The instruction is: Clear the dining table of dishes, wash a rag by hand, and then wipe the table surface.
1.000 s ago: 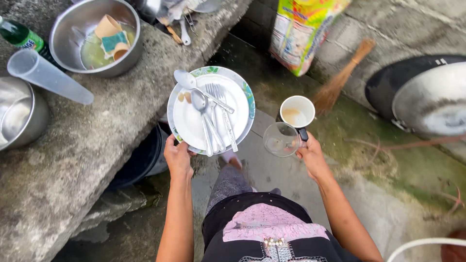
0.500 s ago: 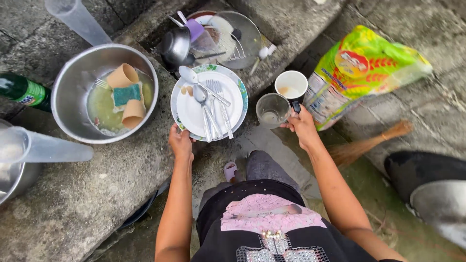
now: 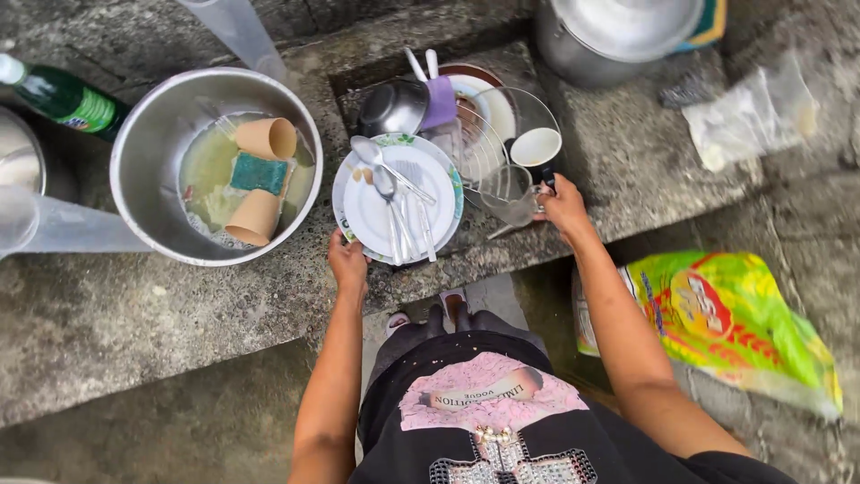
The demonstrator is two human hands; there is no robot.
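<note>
My left hand (image 3: pixel 348 263) grips the near rim of a stack of white plates (image 3: pixel 365 211) with a green patterned border. Spoons and forks (image 3: pixel 401 204) lie across the top plate. My right hand (image 3: pixel 564 209) holds a clear glass (image 3: pixel 510 194) and a black mug with a white inside (image 3: pixel 537 149) together, over the edge of a shallow stone sink. That sink holds a small steel pot (image 3: pixel 392 109), a purple cup (image 3: pixel 440 100), a glass lid (image 3: pixel 494 125) and other dishes.
A big steel basin (image 3: pixel 152 152) with soapy water, two tan cups and a green sponge (image 3: pixel 259 173) sits left on the concrete counter (image 3: pixel 134 314). A green bottle (image 3: pixel 63 97), clear pitchers, a covered pot (image 3: pixel 618 31) and a yellow-green bag (image 3: pixel 726 314) lie around.
I have stepped up to the counter. Both hands moved forward with the plates, glass and mug, which now hang over the stone sink. The bag is now at my lower right.
</note>
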